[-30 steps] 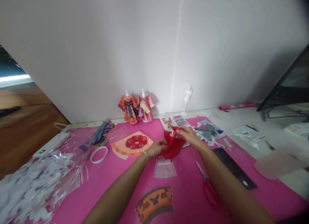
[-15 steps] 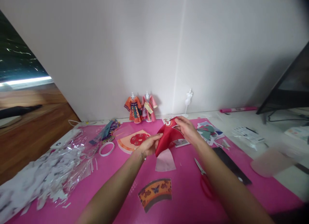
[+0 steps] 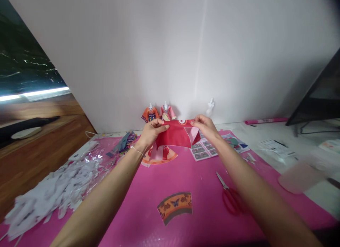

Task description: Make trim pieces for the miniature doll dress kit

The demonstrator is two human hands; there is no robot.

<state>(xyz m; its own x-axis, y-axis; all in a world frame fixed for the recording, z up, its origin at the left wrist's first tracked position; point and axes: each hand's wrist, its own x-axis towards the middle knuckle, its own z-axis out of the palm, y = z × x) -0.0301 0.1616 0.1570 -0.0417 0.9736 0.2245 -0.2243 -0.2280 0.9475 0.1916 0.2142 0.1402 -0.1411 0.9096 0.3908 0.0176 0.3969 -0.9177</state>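
Note:
A red cut piece (image 3: pixel 174 135), apparently cloth or paper, is stretched level above the table. My left hand (image 3: pixel 151 133) pinches its upper left corner, and my right hand (image 3: pixel 206 128) grips the upper right. A white round motif marks its top edge, and a pink patch shows at its right end. Behind its lower edge lies a fan-shaped orange and cream piece (image 3: pixel 170 157), partly hidden. Nearer to me, a curved orange strip with a butterfly (image 3: pixel 175 206) rests flat on the pink mat (image 3: pixel 138 211). Red-handled scissors (image 3: pixel 230 197) lie beside my right forearm.
Two small dressed mannequins (image 3: pixel 150 113) and a bare white one (image 3: pixel 210 107) stand against the wall. White scraps (image 3: pixel 53 194) heap up at left. A picture sheet (image 3: pixel 203 153), a translucent cup (image 3: pixel 299 179) and a dark screen (image 3: pixel 316 105) are to the right.
Both hands have risen and spread apart, pulling the folded red piece out wide. The pale pink piece no longer shows on the mat below it. The view has shifted slightly.

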